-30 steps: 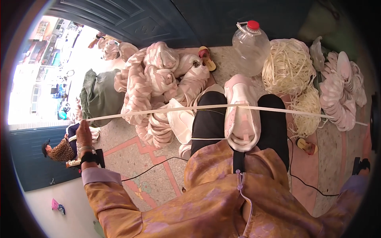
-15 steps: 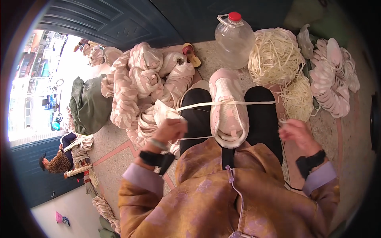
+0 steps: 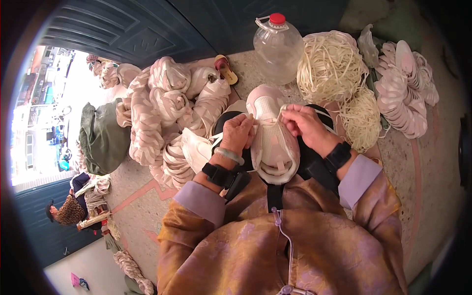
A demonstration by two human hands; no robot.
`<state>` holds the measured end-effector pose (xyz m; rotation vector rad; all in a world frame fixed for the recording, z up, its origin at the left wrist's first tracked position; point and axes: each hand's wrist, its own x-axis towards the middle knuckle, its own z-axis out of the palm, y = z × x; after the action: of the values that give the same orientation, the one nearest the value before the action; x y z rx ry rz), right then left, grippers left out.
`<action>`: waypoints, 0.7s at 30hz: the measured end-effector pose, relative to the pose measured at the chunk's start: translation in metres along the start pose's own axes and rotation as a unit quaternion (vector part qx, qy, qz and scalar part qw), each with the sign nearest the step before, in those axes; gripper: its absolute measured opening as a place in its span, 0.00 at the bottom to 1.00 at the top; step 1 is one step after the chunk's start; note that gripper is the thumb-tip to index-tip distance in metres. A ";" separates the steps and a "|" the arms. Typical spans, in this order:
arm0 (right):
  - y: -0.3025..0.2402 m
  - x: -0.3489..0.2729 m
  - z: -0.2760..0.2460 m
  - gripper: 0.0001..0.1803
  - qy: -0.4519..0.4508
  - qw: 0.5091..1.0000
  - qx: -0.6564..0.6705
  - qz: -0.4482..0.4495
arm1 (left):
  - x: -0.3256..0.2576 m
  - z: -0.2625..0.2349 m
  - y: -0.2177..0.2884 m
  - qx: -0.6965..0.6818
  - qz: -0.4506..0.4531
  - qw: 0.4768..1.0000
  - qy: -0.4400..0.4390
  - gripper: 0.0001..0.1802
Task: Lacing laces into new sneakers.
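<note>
A pale pink and white shoe (image 3: pixel 273 147) rests between my knees, its toe pointing away from me and its collar toward me. My left hand (image 3: pixel 238 132) is closed at the left edge of the lacing area, pinching a white shoelace (image 3: pixel 215 139). Across from it, my right hand (image 3: pixel 306 127) pinches the lace between thumb and forefinger at the upper right of the tongue. A loose length of lace trails behind the right hand over my dark trouser leg. Fingers partly cover the eyelets, so the lace's path through them is hidden.
Strings of pinkish shoe parts (image 3: pixel 145 118) are heaped at my left, beside a green sack (image 3: pixel 103 137). Ahead stand a clear jug (image 3: pixel 278 51) and a slipper (image 3: pixel 226 71). Cream laces (image 3: pixel 332 66) and stacked shoe parts (image 3: pixel 405 93) lie right. A person (image 3: pixel 71 211) sits far left.
Both hands have come inward from wide apart to the shoe's lacing area. The lace, stretched sideways across the shoe before, is now gathered at the hands. The view has shifted slightly.
</note>
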<state>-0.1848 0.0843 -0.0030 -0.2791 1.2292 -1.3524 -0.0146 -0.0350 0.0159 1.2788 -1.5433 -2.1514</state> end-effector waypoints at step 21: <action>0.016 -0.020 0.007 0.06 0.061 0.988 -0.064 -0.125 | -0.026 -0.004 -0.021 -0.036 0.052 0.998 0.007 0.05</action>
<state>-0.1648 0.1020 -0.0026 -0.4588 1.4223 -1.5264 0.0111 -0.0129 0.0115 1.1616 -1.4776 -2.1102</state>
